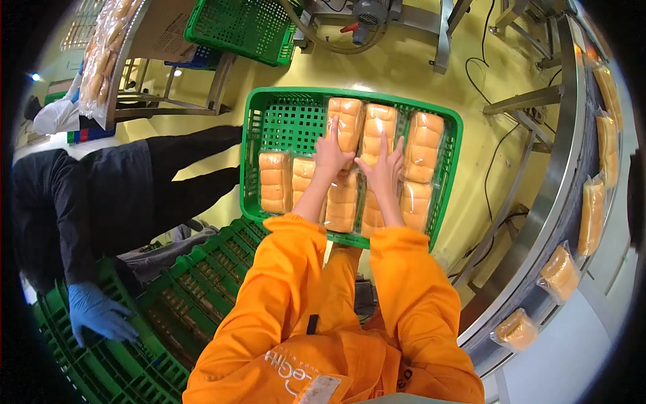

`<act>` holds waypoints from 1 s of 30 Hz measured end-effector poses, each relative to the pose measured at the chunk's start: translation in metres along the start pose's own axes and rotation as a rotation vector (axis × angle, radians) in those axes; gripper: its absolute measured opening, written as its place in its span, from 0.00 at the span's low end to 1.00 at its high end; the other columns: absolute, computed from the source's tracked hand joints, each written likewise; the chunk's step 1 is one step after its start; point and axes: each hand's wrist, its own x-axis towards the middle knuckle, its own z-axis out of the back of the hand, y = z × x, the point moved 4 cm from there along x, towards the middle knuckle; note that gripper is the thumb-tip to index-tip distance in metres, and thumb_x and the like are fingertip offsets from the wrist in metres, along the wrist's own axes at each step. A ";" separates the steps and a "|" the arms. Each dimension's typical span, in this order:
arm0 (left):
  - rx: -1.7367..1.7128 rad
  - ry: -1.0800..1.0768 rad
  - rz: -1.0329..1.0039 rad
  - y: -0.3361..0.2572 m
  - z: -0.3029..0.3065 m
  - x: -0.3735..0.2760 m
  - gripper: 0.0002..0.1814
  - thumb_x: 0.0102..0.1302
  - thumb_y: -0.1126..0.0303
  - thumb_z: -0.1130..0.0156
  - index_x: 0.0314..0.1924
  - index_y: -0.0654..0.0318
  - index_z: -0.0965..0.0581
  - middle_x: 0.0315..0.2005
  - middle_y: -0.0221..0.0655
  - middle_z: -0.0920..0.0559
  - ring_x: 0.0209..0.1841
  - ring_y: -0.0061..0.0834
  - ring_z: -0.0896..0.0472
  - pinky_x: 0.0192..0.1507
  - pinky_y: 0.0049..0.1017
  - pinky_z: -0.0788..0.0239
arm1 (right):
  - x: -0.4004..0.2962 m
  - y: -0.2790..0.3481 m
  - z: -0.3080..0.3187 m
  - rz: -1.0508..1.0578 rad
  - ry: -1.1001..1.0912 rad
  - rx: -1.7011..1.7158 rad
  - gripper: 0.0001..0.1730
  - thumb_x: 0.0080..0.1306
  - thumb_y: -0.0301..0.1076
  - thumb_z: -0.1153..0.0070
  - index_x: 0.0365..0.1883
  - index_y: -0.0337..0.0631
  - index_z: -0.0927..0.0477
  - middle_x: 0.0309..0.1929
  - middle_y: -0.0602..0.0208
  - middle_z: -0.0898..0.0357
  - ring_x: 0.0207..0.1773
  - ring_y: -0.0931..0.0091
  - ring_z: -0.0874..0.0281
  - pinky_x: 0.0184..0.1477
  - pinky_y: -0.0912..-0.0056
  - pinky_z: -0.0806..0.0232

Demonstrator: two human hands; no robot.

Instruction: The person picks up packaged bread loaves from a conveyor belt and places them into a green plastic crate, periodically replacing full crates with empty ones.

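Note:
A green plastic crate (454,151) with a grid floor stands before me, with several plastic-wrapped bread loaves in two rows. My left hand (331,155) lies on the lower part of a wrapped loaf (345,113) in the far row, its index finger stretched along the top. Beside it, my right hand (382,166) rests with spread fingers on the neighbouring loaf (380,118). The two thumbs nearly meet between these loaves. To the right is another far-row loaf (424,146). My forearms partly cover the near row, where a loaf (275,182) sits at the left end.
On the right, a conveyor (565,212) carries several wrapped loaves (591,214). A person in dark clothing (101,197) stands at left, a blue-gloved hand (98,313) over stacked green crates (197,288). Another green crate (242,30) and a motor (371,12) are at the far side.

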 end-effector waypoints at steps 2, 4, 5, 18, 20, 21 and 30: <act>0.049 -0.161 0.019 0.016 -0.009 -0.013 0.61 0.48 0.53 0.28 0.72 0.33 0.62 0.59 0.62 0.41 0.61 0.58 0.39 0.57 0.59 0.44 | -0.058 -0.001 0.032 0.195 -0.067 0.195 0.46 0.53 0.42 0.33 0.68 0.51 0.42 0.71 0.46 0.57 0.66 0.50 0.46 0.63 0.49 0.45; 0.120 -0.192 0.031 -0.006 -0.018 -0.050 0.58 0.51 0.56 0.29 0.72 0.41 0.59 0.66 0.63 0.50 0.68 0.58 0.48 0.61 0.60 0.52 | -0.123 -0.018 0.069 0.227 -0.006 0.375 0.31 0.58 0.34 0.38 0.60 0.43 0.32 0.67 0.49 0.46 0.64 0.56 0.40 0.64 0.59 0.43; 0.063 -0.249 -0.098 -0.028 -0.021 -0.083 0.56 0.51 0.57 0.30 0.72 0.44 0.58 0.66 0.61 0.50 0.68 0.57 0.49 0.62 0.58 0.52 | -0.153 -0.031 0.096 0.119 0.076 0.511 0.27 0.58 0.32 0.39 0.57 0.42 0.29 0.64 0.51 0.42 0.61 0.58 0.37 0.63 0.60 0.42; -0.003 1.428 -1.291 -0.177 -0.145 -0.554 0.37 0.64 0.54 0.43 0.67 0.66 0.42 0.62 0.52 0.34 0.63 0.46 0.34 0.64 0.37 0.43 | -0.475 -0.232 0.347 -0.511 -0.324 -0.550 0.31 0.61 0.49 0.44 0.60 0.44 0.32 0.64 0.54 0.41 0.70 0.56 0.51 0.67 0.42 0.59; 0.315 0.975 -1.279 -0.234 -0.139 -0.543 0.36 0.62 0.51 0.41 0.65 0.62 0.38 0.61 0.49 0.32 0.63 0.46 0.34 0.65 0.36 0.44 | -0.509 -0.250 0.335 -0.575 -0.351 -0.385 0.35 0.60 0.53 0.44 0.60 0.44 0.33 0.65 0.53 0.41 0.70 0.54 0.52 0.67 0.39 0.61; 0.265 0.639 -1.380 -0.268 -0.133 -0.540 0.38 0.56 0.53 0.36 0.64 0.61 0.36 0.58 0.48 0.29 0.60 0.47 0.32 0.63 0.39 0.42 | -0.522 -0.255 0.331 -0.591 -0.360 -0.295 0.36 0.59 0.55 0.44 0.60 0.44 0.33 0.65 0.52 0.42 0.70 0.54 0.53 0.66 0.38 0.62; 0.584 0.011 -1.454 -0.370 -0.223 -0.520 0.61 0.34 0.50 0.21 0.69 0.35 0.47 0.58 0.46 0.36 0.60 0.49 0.36 0.58 0.53 0.44 | -0.575 -0.304 0.358 -1.083 -0.796 -0.313 0.58 0.48 0.63 0.37 0.71 0.48 0.50 0.63 0.38 0.44 0.65 0.47 0.44 0.63 0.45 0.45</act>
